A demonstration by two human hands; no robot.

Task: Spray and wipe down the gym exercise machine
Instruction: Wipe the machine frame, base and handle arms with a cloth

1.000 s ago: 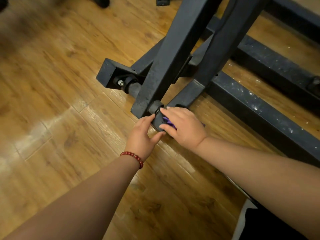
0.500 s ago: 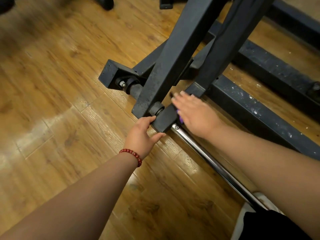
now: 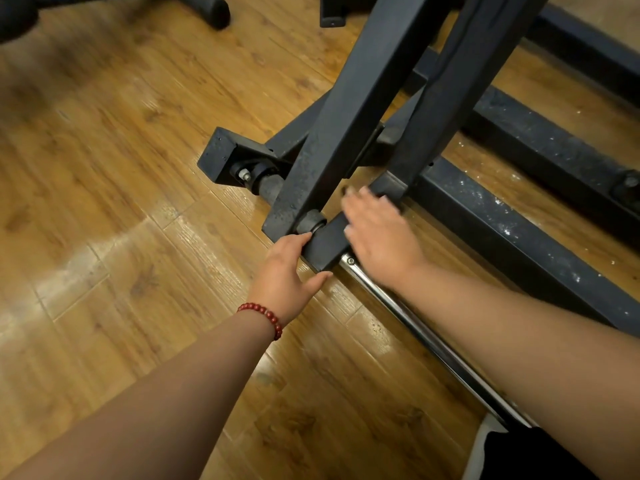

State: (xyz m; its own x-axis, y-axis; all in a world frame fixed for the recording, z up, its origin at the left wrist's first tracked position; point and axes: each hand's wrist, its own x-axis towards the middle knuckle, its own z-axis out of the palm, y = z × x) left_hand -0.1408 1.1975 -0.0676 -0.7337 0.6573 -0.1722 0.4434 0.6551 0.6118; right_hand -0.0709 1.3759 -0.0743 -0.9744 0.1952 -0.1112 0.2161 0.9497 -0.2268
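- Down at floor level, the machine [image 3: 349, 133] has its dark lower bar [image 3: 325, 242] poking toward us from the pivot, just under the slanted upright.
- Our left hand [image 3: 285, 271] grips the bar's near end, thumb underneath and fingers on top beside the round bushing [image 3: 311, 221], keeping it steady.
- Our right hand [image 3: 381, 240] lies flat on the bar further up, fingers stretched toward the joint. It's motion-blurred, and we can't see any cloth under the palm.
- To wipe this bit well, we'd keep the left grip firm so the bar can't swing, press flat, and run full-length strokes. Then we'd do the sides and the bushing, where grime probably collects.
- A second ago the right hand sat at the near end with a bit of purple cloth peeking out. Now it has slid up the bar, the purple is out of view, and the chrome rod [image 3: 398, 310] shows underneath. Our left hand hasn't budged.
- Around all that are the white-speckled base rail [image 3: 502, 230], the wooden floor [image 3: 138, 202], and a red bead bracelet [image 3: 265, 315] on our left wrist.
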